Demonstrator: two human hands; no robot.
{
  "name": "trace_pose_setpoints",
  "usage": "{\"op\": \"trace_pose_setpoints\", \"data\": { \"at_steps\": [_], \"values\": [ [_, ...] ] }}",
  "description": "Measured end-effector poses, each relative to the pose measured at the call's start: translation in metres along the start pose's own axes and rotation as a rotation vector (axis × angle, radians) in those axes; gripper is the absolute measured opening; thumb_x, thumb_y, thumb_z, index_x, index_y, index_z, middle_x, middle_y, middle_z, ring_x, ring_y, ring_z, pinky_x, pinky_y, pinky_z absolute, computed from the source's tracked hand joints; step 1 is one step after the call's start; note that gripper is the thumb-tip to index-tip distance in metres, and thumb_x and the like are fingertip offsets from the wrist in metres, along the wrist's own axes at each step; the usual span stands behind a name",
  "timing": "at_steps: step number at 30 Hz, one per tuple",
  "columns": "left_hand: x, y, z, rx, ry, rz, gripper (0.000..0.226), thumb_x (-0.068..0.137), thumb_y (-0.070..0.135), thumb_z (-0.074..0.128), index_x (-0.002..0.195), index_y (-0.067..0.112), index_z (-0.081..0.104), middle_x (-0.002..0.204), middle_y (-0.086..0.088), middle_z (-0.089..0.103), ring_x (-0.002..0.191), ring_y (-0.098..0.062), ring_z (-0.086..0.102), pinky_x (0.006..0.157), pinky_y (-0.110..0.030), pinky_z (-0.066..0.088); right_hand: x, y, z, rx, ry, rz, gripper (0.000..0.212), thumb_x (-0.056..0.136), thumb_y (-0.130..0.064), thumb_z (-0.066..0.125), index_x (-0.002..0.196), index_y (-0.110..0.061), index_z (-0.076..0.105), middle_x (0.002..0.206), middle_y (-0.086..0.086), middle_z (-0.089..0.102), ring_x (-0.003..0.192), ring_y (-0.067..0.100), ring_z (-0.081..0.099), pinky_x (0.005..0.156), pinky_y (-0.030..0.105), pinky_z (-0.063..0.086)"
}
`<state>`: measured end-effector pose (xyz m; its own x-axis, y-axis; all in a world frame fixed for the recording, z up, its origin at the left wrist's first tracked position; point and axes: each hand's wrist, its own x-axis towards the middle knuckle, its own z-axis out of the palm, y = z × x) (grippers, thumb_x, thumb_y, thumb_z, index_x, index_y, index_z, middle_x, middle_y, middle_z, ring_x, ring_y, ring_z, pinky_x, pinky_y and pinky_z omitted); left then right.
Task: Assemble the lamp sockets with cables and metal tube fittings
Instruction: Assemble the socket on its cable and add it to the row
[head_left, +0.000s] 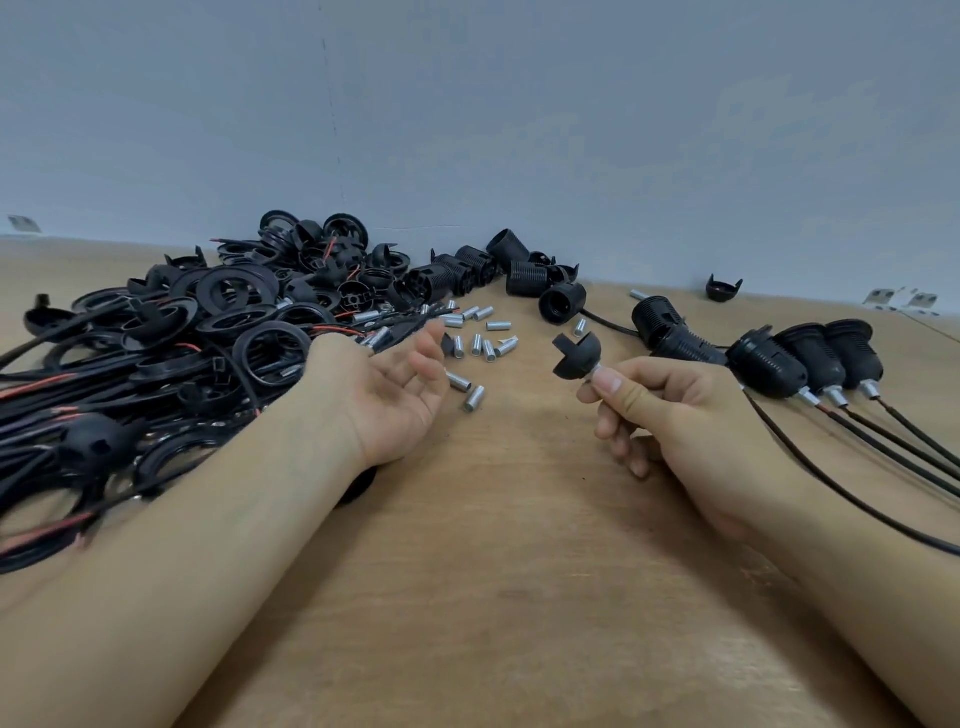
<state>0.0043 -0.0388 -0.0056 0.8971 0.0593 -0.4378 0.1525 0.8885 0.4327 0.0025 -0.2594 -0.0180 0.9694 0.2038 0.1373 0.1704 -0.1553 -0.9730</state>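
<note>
Right hand (660, 410) pinches a tube (597, 372) carrying a black cap (574, 355), held above the table (519, 571). Left hand (395, 395) lies palm up, fingers relaxed, beside loose tubes (475, 340) and the cable pile (156, 374).

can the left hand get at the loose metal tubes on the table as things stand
Probably yes. The left hand lies open, palm up, holding nothing, right beside the scattered metal tubes, and nothing lies between them on the table.
</note>
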Motion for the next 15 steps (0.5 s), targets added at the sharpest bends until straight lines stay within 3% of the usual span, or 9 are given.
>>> {"op": "trace_pose_setpoints", "data": {
  "at_steps": [2,6,9,12,15],
  "values": [
    [-0.006,-0.003,-0.003,0.053,-0.048,0.075,0.051,0.104,0.019,0.024,0.100,-0.014,0.063,0.059,-0.013,0.065,0.037,-0.011,0.051,0.034,-0.015,0.039,0.000,0.000,0.000,0.011,-0.006,-0.006,0.027,0.081,-0.036,0.066,0.079,-0.010,0.074,0.061,0.006,0.060,0.051,0.016,0.049,0.042,0.025,0.038],
    [-0.012,-0.016,0.003,0.387,-0.106,0.221,0.049,0.098,0.021,0.029,0.096,-0.010,0.067,0.059,-0.011,0.065,0.037,-0.010,0.049,0.034,-0.016,0.037,0.000,0.001,-0.001,0.008,-0.041,-0.030,0.029,0.078,-0.037,0.066,0.080,-0.010,0.074,0.061,0.006,0.061,0.051,0.016,0.050,0.041,0.024,0.039],
    [-0.016,-0.023,0.008,0.625,-0.205,0.475,0.051,0.100,0.022,0.028,0.083,-0.004,0.068,0.062,-0.012,0.068,0.038,-0.014,0.051,0.035,-0.019,0.037,-0.001,0.000,-0.001,-0.020,-0.084,-0.073,0.021,0.080,-0.030,0.066,0.083,-0.011,0.076,0.063,0.004,0.063,0.054,0.017,0.051,0.042,0.023,0.040],
    [-0.022,-0.028,0.008,0.745,-0.344,0.652,0.043,0.099,0.012,0.034,0.079,-0.002,0.069,0.071,-0.019,0.071,0.044,-0.020,0.058,0.039,-0.023,0.042,-0.001,-0.002,-0.003,-0.007,-0.113,-0.094,0.021,0.076,-0.027,0.068,0.088,-0.013,0.077,0.064,0.005,0.063,0.054,0.017,0.051,0.043,0.025,0.040],
    [-0.024,-0.030,0.004,0.788,-0.417,0.683,0.037,0.098,0.005,0.042,0.076,0.003,0.073,0.070,-0.019,0.071,0.047,-0.022,0.061,0.041,-0.024,0.045,-0.003,-0.005,-0.003,0.011,-0.136,-0.110,0.014,0.074,-0.025,0.068,0.082,-0.017,0.077,0.060,0.002,0.062,0.049,0.014,0.049,0.043,0.024,0.039]
  ]
}}
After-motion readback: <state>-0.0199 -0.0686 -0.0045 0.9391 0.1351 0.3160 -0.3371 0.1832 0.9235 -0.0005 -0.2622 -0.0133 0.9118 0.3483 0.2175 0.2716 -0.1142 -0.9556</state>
